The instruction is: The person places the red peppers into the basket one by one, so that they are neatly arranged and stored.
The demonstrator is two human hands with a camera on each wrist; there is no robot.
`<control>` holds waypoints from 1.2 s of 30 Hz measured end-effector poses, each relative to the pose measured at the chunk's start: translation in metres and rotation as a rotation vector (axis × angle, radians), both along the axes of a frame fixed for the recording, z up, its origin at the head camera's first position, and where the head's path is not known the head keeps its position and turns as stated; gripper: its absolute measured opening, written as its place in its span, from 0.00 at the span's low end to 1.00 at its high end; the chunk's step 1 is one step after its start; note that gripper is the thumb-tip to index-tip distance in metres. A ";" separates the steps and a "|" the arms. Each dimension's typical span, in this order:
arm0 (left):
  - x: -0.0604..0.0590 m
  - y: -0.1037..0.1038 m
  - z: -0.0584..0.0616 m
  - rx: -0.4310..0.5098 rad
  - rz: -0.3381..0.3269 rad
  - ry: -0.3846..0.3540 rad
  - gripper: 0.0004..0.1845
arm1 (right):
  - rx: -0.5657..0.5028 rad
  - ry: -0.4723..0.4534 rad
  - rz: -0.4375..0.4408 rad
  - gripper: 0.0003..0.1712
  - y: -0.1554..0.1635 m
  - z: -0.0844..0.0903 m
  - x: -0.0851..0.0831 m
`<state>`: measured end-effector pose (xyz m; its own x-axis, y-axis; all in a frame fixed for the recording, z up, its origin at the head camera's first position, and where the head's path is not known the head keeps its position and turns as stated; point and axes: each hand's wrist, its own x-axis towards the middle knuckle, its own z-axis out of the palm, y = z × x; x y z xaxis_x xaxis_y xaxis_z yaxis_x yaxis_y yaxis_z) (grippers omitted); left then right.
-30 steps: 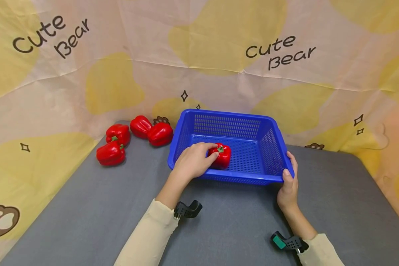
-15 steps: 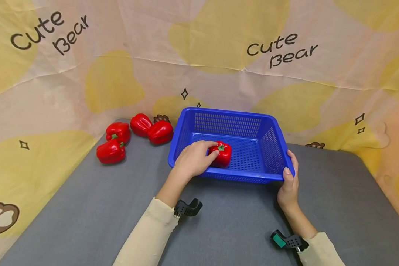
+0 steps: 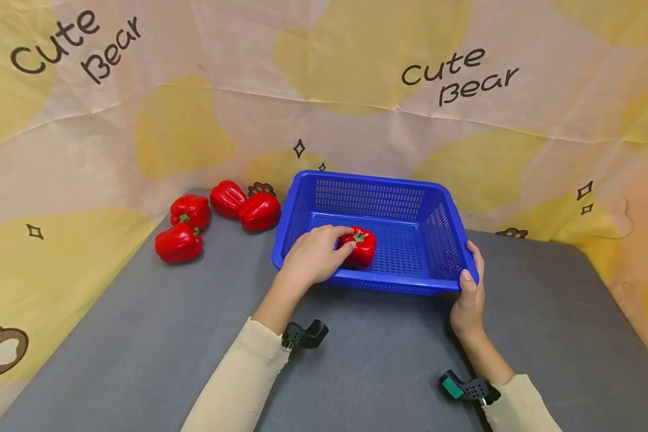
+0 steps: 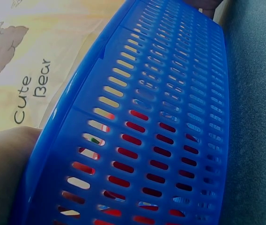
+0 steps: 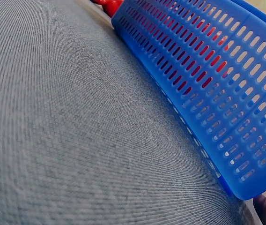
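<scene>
Head view: I count 1 pepper point(image 3: 360, 247) in basket point(image 3: 443, 234), grasped by left hand point(image 3: 315, 258); right hand point(image 3: 468, 297) grips basket rim; 4 peppers point(image 3: 179, 242) on bench point(image 3: 140, 336).

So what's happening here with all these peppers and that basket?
A person is working at a grey table. The left hand grips a glossy red bell pepper inside a blue perforated plastic basket, while the right hand holds the basket's near right corner. Four more red peppers lie on the table left of the basket, near the printed backdrop.
</scene>
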<state>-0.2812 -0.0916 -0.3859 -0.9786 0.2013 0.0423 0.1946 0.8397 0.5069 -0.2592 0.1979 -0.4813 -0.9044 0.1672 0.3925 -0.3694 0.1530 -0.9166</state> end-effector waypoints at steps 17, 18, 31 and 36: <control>-0.001 0.000 0.001 -0.005 -0.011 0.007 0.23 | -0.027 0.000 0.004 0.35 0.001 0.001 0.000; -0.001 0.000 0.001 -0.006 -0.009 0.005 0.23 | -0.024 0.002 0.005 0.35 0.001 0.000 0.000; 0.000 0.000 0.001 -0.005 -0.004 -0.004 0.23 | -0.011 0.016 0.011 0.35 0.001 -0.001 0.000; 0.000 -0.001 0.001 -0.005 -0.007 0.001 0.22 | -0.022 0.022 0.019 0.35 0.000 0.000 -0.001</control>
